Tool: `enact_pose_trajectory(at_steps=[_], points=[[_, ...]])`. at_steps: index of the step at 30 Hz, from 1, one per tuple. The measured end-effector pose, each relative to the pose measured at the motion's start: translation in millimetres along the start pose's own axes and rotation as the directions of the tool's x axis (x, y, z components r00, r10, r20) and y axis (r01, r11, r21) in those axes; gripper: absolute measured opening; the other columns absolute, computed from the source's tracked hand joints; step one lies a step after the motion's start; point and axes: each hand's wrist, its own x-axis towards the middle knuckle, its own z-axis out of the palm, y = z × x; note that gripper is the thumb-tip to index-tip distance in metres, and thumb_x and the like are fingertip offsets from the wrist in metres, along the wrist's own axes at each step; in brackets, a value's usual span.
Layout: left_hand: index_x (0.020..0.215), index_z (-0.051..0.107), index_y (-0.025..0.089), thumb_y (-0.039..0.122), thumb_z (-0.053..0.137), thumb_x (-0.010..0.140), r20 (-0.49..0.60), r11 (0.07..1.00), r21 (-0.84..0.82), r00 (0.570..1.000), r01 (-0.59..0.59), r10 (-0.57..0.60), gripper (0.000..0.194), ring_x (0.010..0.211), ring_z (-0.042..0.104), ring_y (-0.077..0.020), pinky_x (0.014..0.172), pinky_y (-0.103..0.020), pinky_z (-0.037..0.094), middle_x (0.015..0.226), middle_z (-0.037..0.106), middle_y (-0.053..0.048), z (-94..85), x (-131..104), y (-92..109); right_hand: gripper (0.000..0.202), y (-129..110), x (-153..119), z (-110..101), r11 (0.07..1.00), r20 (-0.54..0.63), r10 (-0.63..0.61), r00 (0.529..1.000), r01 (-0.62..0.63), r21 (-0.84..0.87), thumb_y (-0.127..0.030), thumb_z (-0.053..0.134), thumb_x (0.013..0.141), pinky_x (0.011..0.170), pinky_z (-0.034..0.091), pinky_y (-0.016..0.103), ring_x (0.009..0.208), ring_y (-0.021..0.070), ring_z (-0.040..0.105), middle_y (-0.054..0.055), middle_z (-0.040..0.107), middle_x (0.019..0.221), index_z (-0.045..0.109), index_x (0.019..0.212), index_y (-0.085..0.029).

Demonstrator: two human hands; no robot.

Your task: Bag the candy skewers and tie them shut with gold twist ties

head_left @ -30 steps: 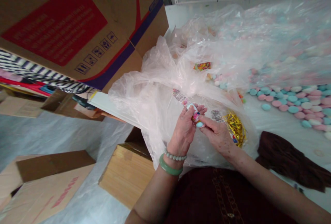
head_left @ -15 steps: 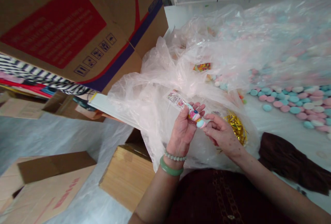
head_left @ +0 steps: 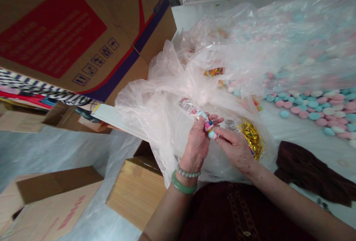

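Observation:
In the head view, my left hand point(head_left: 198, 140) is closed around a slim clear candy packet point(head_left: 191, 109) with a printed strip at its far end. Colourful pieces and a pale blue and a pink sweet show at its near end. My right hand point(head_left: 235, 146) pinches that near end, its fingertips meeting the left ones. Whether the packet's mouth is tied or loose I cannot tell. Under both hands spreads a crumpled clear plastic bag point(head_left: 167, 111). Beside my right hand lies a bundle of shiny gold twist ties point(head_left: 251, 137).
Pink, blue and white sweets point(head_left: 314, 109) lie at the right, partly under plastic sheeting point(head_left: 278, 44). A dark brown cloth point(head_left: 308, 170) rests near the front. A large printed carton point(head_left: 83, 29) stands at the left; open cardboard boxes point(head_left: 58, 200) sit on the floor below.
My right hand has moved slightly left, and its fingers have closed onto the packet's near end. The whole view has shifted a little.

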Motion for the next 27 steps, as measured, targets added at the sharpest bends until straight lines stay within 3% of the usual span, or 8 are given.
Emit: enact_pose_trajectory(at_steps=[4,8,10,14,17,19,27], points=[[0.093,0.06,0.016,0.04,0.059,0.087,0.024,0.999,-0.015,0.998,0.05,-0.05,0.025,0.093,0.068,-0.0232,0.092,-0.041,0.048,0.09,0.069,-0.006,-0.7,0.3,-2.1,0.023,2.8,2.1,-1.7,0.991,-0.049,0.088,0.995,-0.083,0.11,-0.023,0.057,0.081,0.065,0.043,0.027,0.065,0.014,0.055,-0.002,0.065,0.075,0.07,0.1,-0.024],[0.096,0.06,0.016,0.039,0.062,0.084,0.009,1.0,0.008,1.0,0.011,-0.011,0.026,0.095,0.068,-0.0226,0.095,-0.041,0.047,0.088,0.068,-0.006,1.7,-0.4,-5.9,0.02,4.3,6.4,3.3,0.952,-0.067,0.189,0.98,-0.166,0.259,-0.025,0.061,0.076,0.051,0.035,0.024,0.053,0.0109,0.042,-0.005,0.052,0.061,0.068,0.094,-0.024],[0.097,0.061,0.016,0.038,0.064,0.083,0.003,1.0,0.007,1.0,0.017,-0.017,0.026,0.095,0.067,-0.0227,0.096,-0.041,0.046,0.089,0.068,-0.006,0.9,0.5,-4.9,0.019,4.3,8.4,5.5,0.887,-0.002,0.263,0.965,-0.241,0.393,-0.026,0.062,0.074,0.045,0.028,0.023,0.048,0.0094,0.035,-0.007,0.045,0.057,0.066,0.092,-0.024],[0.098,0.063,0.016,0.031,0.066,0.081,0.035,0.985,-0.041,0.986,0.166,-0.165,0.022,0.099,0.066,-0.0241,0.096,-0.043,0.046,0.098,0.069,-0.008,-6.8,8.3,9.2,0.021,0.9,11.1,2.9,0.704,0.169,0.364,0.916,-0.389,0.593,-0.031,0.064,0.071,0.037,0.018,0.021,0.041,0.0065,0.025,-0.008,0.04,0.054,0.065,0.09,-0.022],[0.098,0.063,0.018,0.033,0.063,0.084,0.085,0.975,-0.125,0.981,0.183,-0.174,0.021,0.103,0.065,-0.0259,0.095,-0.045,0.047,0.103,0.068,-0.006,-11.8,15.7,22.5,0.023,-2.6,12.2,-1.4,0.638,0.224,0.389,0.893,-0.437,0.634,-0.033,0.067,0.069,0.036,0.017,0.021,0.039,0.0049,0.025,-0.009,0.041,0.052,0.065,0.087,-0.019],[0.096,0.063,0.019,0.035,0.061,0.086,0.095,0.975,-0.153,0.984,0.162,-0.149,0.019,0.101,0.065,-0.0254,0.093,-0.045,0.048,0.095,0.068,-0.004,-11.7,18.1,26.7,0.023,-3.8,12.6,-2.4,0.623,0.238,0.395,0.887,-0.449,0.641,-0.033,0.068,0.068,0.036,0.017,0.02,0.038,0.0042,0.025,-0.009,0.041,0.052,0.066,0.086,-0.018],[0.083,0.059,0.018,0.034,0.055,0.09,0.029,0.991,-0.118,0.997,0.071,-0.069,0.019,0.084,0.069,-0.0218,0.087,-0.039,0.049,0.074,0.064,-0.001,-0.1,11.6,12.2,0.017,1.5,14.4,2.8,0.567,0.219,0.427,0.877,-0.449,0.691,-0.026,0.069,0.066,0.034,0.017,0.018,0.039,0.0035,0.027,-0.009,0.044,0.053,0.062,0.08,-0.019]])
